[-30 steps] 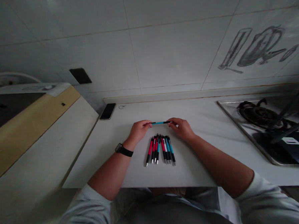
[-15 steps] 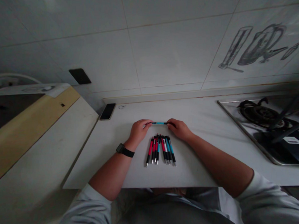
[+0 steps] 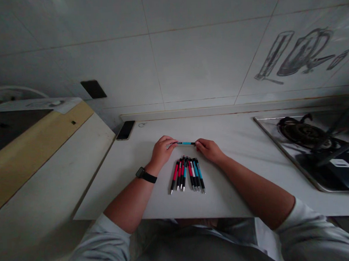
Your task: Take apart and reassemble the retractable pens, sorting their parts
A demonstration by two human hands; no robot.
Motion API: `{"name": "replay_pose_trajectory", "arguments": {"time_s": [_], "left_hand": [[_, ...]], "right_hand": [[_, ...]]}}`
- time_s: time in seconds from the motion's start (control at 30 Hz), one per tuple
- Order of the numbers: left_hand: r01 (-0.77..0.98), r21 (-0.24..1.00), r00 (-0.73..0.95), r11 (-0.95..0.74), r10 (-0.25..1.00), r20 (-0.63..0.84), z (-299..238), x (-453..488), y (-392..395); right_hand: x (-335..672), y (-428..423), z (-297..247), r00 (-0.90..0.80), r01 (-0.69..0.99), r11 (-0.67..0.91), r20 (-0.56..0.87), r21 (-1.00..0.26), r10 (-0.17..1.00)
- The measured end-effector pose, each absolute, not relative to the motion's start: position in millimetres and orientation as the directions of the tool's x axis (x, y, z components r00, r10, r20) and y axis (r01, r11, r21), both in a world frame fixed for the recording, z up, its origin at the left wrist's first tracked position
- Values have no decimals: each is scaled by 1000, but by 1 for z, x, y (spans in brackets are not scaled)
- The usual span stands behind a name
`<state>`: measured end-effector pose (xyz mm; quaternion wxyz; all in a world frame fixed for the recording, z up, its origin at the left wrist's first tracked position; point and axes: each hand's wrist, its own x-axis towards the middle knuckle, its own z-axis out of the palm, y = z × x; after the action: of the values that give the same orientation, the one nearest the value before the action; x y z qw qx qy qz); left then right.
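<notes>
A teal and black pen [image 3: 186,143] is held level between both hands, just above the white counter [image 3: 239,142]. My left hand [image 3: 161,152], with a black watch on its wrist, pinches the pen's left end. My right hand [image 3: 210,149] pinches its right end. Just in front of the hands, several red and teal pens [image 3: 187,174] lie side by side in a row on the counter, tips toward me.
A dark phone [image 3: 125,130] lies at the counter's back left corner. A gas hob [image 3: 315,146] with a black burner takes up the right side. A lower wooden-edged surface [image 3: 32,149] stands to the left. Tiled wall rises behind.
My right hand has slid a little to the left along the pen, so less of the pen shows between the hands. The row of pens has not moved.
</notes>
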<state>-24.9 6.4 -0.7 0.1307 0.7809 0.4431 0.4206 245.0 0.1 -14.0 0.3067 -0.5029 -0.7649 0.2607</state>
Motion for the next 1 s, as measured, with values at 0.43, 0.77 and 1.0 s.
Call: {"name": "replay_pose_trajectory", "arguments": {"time_s": [0.43,0.77,1.0], "left_hand": [[576,584,253,-571,804,538,-1,-24,5],[585,600,252,-546,825,506,-1,-23,5],[583,598,264,-550,825,500,-1,-22,4]], "right_hand": [[248,3,-21,-276,608,356,232,-710,933],[246,2,-17,-268,586,350,232,-731,935],[245,1,-18,-250,596,354,252,-721,935]]}}
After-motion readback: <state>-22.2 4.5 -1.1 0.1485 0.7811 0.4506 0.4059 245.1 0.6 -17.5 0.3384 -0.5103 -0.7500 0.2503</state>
